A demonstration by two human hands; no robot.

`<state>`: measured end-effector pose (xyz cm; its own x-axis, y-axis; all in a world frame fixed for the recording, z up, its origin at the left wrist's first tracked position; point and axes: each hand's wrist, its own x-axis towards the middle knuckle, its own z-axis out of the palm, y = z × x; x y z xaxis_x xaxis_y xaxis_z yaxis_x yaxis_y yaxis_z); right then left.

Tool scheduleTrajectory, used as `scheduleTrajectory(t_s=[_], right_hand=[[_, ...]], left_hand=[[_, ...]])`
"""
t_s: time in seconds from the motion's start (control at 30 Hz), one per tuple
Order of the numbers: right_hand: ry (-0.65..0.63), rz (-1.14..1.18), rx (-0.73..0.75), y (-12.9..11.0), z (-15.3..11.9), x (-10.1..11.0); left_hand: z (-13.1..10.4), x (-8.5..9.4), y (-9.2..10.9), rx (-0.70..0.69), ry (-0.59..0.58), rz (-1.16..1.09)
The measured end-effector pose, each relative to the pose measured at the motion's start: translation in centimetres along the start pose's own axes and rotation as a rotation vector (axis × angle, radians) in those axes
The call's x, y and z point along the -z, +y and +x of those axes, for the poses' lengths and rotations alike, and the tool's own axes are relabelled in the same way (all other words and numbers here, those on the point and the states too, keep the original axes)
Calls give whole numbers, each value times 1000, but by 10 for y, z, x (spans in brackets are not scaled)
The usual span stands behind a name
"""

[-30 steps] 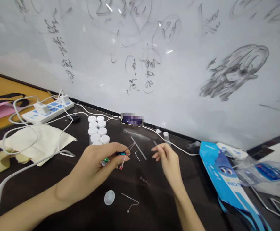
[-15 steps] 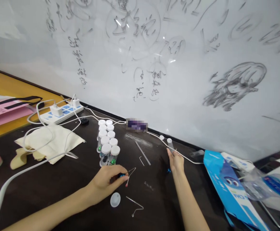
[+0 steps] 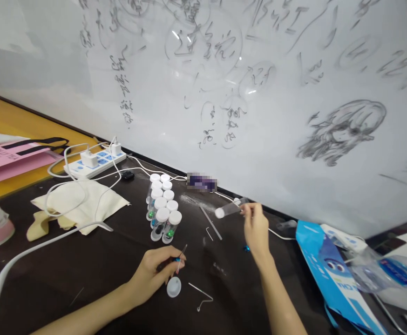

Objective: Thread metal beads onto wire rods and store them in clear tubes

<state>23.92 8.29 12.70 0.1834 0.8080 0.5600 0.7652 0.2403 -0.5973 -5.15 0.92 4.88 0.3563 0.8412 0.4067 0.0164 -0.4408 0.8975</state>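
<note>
Left hand (image 3: 156, 270) pinches thin greyish metal wire (image 3: 184, 250); right hand (image 3: 256, 232) grips clear cylindrical white-capped tube (image 3: 230, 209) near its base (cap end free), keep pinch light, tube steady

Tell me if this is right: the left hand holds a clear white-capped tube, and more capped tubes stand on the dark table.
Wrong hand: the head view shows the right hand holding that clear tube. More capped tubes do stand on the dark table.

The right hand (image 3: 256, 229) has picked up the white-capped clear tube (image 3: 230, 208) and now holds it tilted
</note>
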Motion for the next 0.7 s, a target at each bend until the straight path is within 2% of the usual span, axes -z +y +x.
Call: scheduleTrajectory(t_s=[0.13,0.27,0.37,0.5,0.7], right_hand=[[-284,-100,253,-47,-21,-23],[-442,-186,393,-62,-36,-42],[-478,-247,431,-62,-40,-44],[-485,-311,446,-61,-41,-36],[-412,-411,448,-60,-33,-23]], left_hand=[[0,-4,-14,102,-6,-118],[-1,-8,-23,120,-34,-117],[-1,-12,-25,136,-53,-115],[-1,-15,-30,161,-61,-129],[-1,-16,-37,191,-53,-157]])
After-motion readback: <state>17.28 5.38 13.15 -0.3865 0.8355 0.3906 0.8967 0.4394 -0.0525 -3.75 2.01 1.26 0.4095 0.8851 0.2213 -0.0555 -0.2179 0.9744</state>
